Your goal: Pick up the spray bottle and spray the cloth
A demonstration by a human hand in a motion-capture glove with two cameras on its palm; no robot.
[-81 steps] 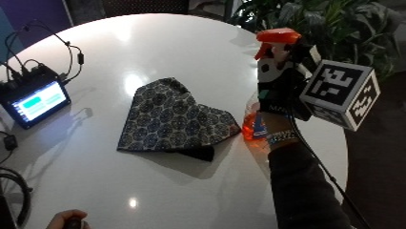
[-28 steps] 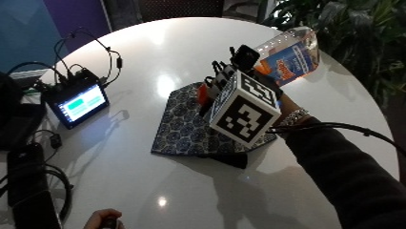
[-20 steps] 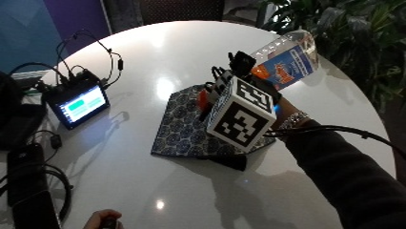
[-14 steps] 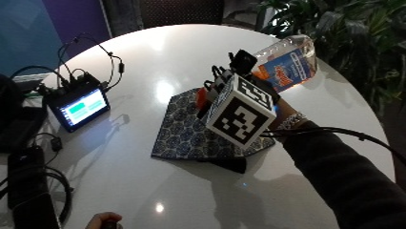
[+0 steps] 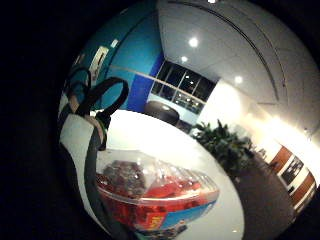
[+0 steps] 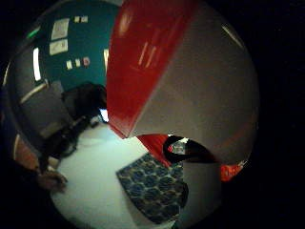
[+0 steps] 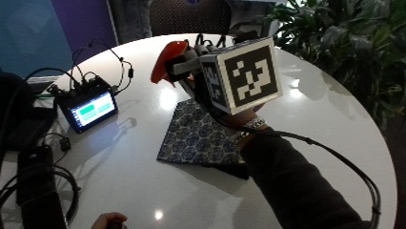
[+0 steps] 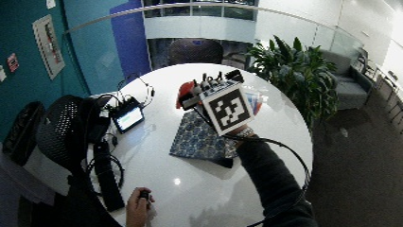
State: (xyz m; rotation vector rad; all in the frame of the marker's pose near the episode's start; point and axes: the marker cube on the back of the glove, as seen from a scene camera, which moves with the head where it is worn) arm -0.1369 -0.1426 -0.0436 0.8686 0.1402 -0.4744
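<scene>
White table (image 7: 329, 124), patterned cloth (image 7: 200, 136), hand (image 7: 197, 71) gripping spray bottle (image 7: 166, 62) (label unreadable)

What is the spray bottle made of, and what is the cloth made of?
The spray bottle looks like clear, shiny plastic: you can see through its wall, and light glints on it. Its red spray head looks like smooth, hard plastic. The cloth looks like soft, matte woven fabric with a blue printed pattern, lying flat on the table.

From my outside view, the right hand (image 7: 202, 78) sits mostly behind its own gear, so I can't read its fingers. Only the spray bottle (image 7: 166, 63)'s red head shows. The cloth (image 7: 202, 136)'s near corner disappears under the sleeve (image 7: 292, 181).
</scene>
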